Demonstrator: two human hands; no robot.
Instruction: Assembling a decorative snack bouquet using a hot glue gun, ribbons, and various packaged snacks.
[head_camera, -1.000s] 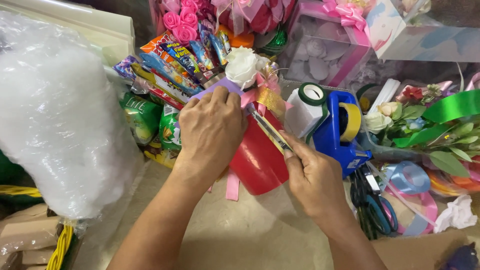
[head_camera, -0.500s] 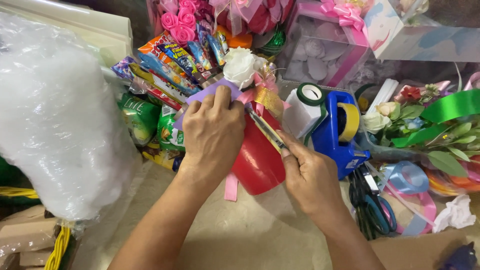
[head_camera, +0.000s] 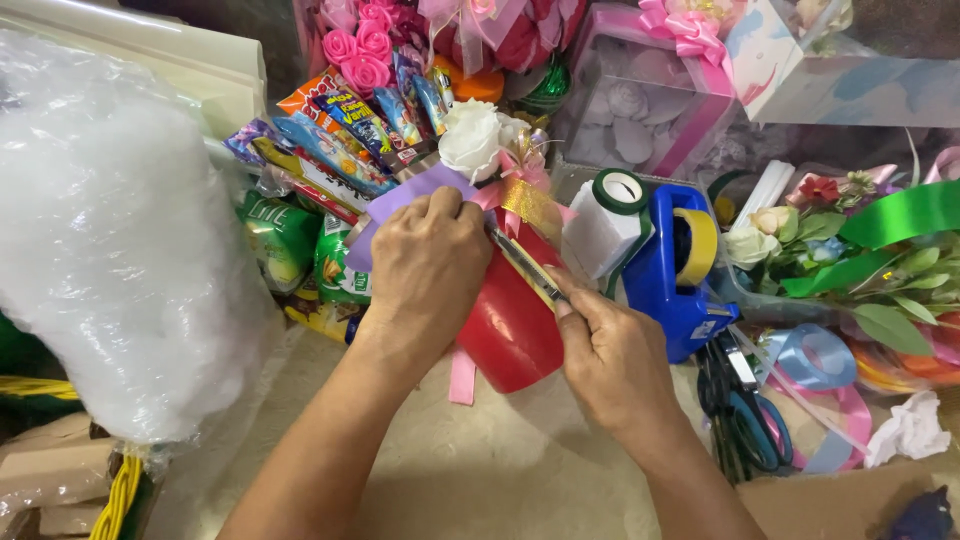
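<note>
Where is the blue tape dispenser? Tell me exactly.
In the head view, the blue tape dispenser stands right of centre, just beyond the right hand, beside the red wrapped bouquet and above the scissors.

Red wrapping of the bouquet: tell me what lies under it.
Under the red wrapping a pink ribbon hangs onto the beige table. The left hand covers its upper left part; whatever lies beneath there cannot be seen.
</note>
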